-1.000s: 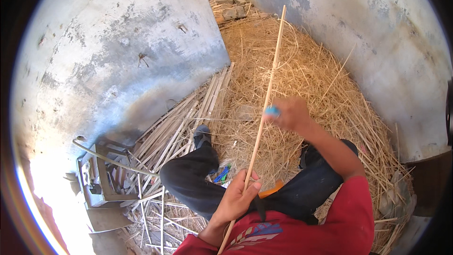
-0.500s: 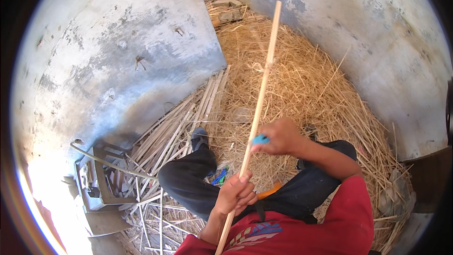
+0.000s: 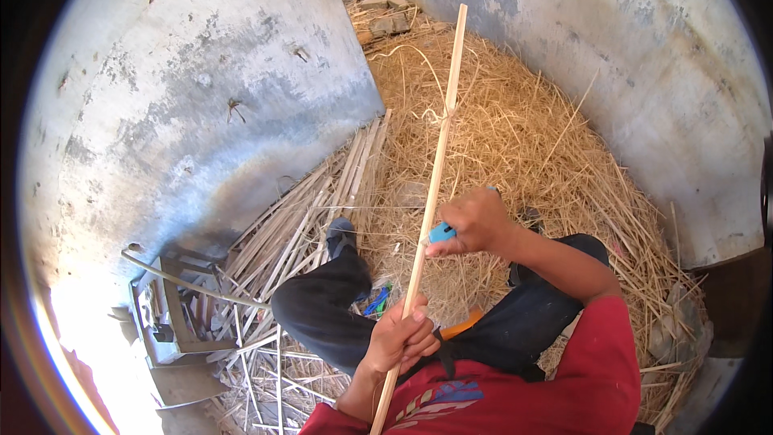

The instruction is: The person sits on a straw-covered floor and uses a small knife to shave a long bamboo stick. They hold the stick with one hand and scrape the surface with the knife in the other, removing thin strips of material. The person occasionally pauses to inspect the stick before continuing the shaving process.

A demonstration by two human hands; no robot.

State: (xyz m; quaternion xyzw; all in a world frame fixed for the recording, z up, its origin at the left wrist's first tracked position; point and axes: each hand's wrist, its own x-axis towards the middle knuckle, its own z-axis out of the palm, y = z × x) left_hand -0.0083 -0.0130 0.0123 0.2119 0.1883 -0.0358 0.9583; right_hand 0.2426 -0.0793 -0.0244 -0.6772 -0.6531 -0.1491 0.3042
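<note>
Gripping the long, straight, pale wooden strip (image 3: 436,173) low down by the red cloth shirt (image 3: 555,379), the left hand (image 3: 403,337) is wrapping its fingers round it, seemingly bracing it. The strip is slanting away over the straw-coloured heap of shavings (image 3: 523,125), probably keeping its upper length free. The right hand (image 3: 477,224) is clenching a small light-blue tool (image 3: 442,232) against the strip's middle. Compared with a second ago, that hand is sitting lower, nearer the left, and a thin pale curl (image 3: 403,46) is looping leftward instead of right.
</note>
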